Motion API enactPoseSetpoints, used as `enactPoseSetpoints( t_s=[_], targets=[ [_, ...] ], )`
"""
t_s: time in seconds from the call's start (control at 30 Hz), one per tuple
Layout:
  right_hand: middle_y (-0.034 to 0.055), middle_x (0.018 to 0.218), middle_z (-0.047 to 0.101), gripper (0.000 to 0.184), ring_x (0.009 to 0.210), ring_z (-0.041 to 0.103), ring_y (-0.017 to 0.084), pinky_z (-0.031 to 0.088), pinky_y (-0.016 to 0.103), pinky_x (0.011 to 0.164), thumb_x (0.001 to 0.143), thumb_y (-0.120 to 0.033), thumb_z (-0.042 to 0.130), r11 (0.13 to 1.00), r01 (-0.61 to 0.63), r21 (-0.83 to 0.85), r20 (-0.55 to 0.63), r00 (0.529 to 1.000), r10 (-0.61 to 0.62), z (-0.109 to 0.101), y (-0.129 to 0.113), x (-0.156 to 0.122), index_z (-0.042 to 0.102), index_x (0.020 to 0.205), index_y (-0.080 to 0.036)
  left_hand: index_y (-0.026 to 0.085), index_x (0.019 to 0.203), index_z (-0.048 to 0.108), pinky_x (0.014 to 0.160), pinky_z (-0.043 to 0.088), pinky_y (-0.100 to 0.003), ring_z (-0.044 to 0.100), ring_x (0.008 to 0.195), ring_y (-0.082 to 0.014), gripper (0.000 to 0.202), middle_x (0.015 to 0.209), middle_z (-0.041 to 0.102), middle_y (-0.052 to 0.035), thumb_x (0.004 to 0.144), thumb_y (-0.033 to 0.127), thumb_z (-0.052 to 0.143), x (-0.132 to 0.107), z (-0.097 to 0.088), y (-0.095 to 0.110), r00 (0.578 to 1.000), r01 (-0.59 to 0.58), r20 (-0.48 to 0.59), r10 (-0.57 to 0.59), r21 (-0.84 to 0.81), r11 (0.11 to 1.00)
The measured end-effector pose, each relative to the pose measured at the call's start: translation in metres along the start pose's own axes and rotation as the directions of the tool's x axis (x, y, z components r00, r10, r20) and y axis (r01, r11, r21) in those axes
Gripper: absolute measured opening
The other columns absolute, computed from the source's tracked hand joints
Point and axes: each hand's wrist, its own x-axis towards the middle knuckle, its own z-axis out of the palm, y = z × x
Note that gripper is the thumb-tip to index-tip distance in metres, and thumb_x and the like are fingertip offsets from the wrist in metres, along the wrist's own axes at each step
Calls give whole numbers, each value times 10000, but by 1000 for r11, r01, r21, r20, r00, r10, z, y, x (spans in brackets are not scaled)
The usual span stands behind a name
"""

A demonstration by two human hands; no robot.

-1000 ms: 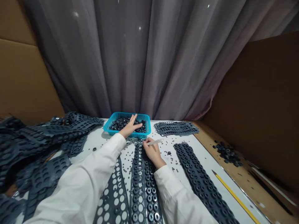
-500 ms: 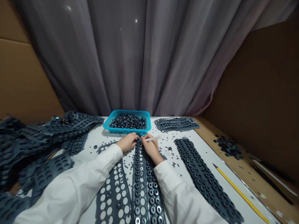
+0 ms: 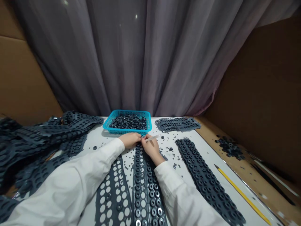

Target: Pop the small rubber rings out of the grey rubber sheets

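Observation:
A dark rubber sheet with rows of moulded rings (image 3: 137, 188) lies lengthwise in front of me, some of its round holes empty. At its far end my left hand (image 3: 131, 140) is closed, fingertips pinched together; what they grip is too small to make out. Close against it, my right hand (image 3: 151, 147) holds a thin white stick (image 3: 153, 138), which slants up to the right. The fingertips of both hands nearly meet. Under my left forearm lies a second sheet (image 3: 113, 194), mostly punched with empty holes.
Beyond my hands stands a blue basket (image 3: 105, 127) full of small dark rings. Another ringed sheet (image 3: 204, 175) and a yellow pencil-like stick (image 3: 242, 193) lie to the right. Crumpled sheets (image 3: 44, 138) heap at left; loose rings (image 3: 229, 147) pile on cardboard at right. Small discs litter the white tabletop.
My left hand has shifted slightly right, and its fingers are drawn closer to my right hand. The white stick is tilted more steeply. A small dark piece now shows near its outer end.

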Motion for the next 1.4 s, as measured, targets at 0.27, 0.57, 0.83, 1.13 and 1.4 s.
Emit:
enactPoseSetpoints(
  t_s=[0.27,0.57,0.83,1.13,1.4],
  targets=[
    [2,568,562,151,537,482,121,250,213,480,725,-253,517,999,-35,-37,12,999,36,-1,1,0,546,596,-182,137,845,604,737,441,-254,564,801,-157,171,830,609,-62,845,121,434,-12,8,1,967,108,-216,-138,-143,984],
    [4,576,607,239,560,545,139,353,212,508,763,-332,440,996,-48,77,37,998,46,0,10,0,548,607,-187,155,824,511,568,469,-258,556,592,-120,113,735,577,-21,717,146,477,-33,20,11,710,298,-55,-703,-880,369],
    [-12,565,611,187,560,533,131,339,201,497,712,-287,459,997,-42,65,63,997,38,-1,8,-3,540,569,-198,148,717,517,484,389,-217,470,477,-100,95,544,493,34,631,127,481,-19,21,12,774,379,10,-634,-809,450],
    [-8,545,594,164,543,512,123,322,194,491,687,-244,471,999,-33,8,73,997,32,-4,3,-2,529,542,-193,156,582,528,640,367,-237,503,665,-150,137,641,519,5,558,65,627,-2,1,9,963,226,-12,-270,-510,830],
    [-10,516,567,131,516,488,119,306,200,485,676,-218,496,1000,-12,-24,75,997,14,-3,5,-2,550,562,-185,143,756,590,690,399,-262,544,739,-164,92,768,609,-55,787,160,506,-21,23,13,915,251,-169,-368,-475,843]
  ],
)
